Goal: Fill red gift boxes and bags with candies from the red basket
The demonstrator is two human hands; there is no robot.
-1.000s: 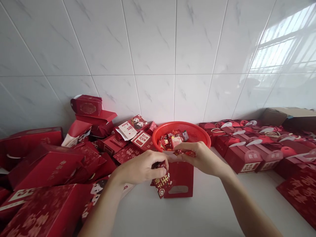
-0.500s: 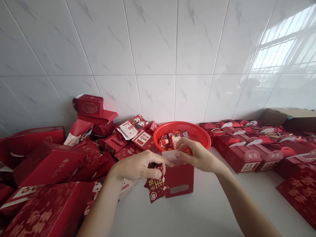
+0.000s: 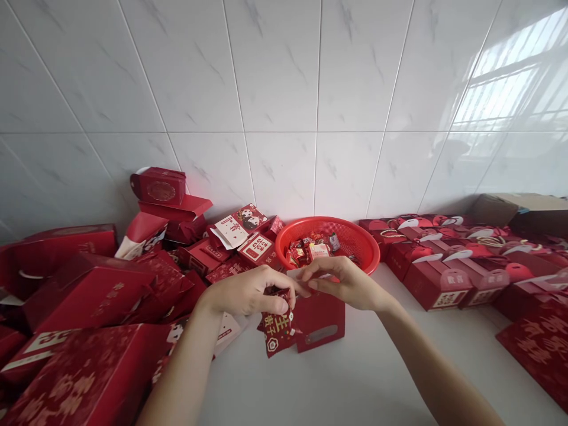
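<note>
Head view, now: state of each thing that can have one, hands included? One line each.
Left hand: closed on red packet
Red packet: gripped, hanging beside red box
Right hand: fingers curled at red box's mouth; grip hidden
Red box: top open
Red basket: open, partly filled with sweets
Right-hand boxes: upright, grouped; front ones closed
Left-hand boxes: jumbled pile

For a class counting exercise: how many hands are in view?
2: the left hand, holding a packet; the right hand, at the top of the box in front of the basket. No others show.
</note>
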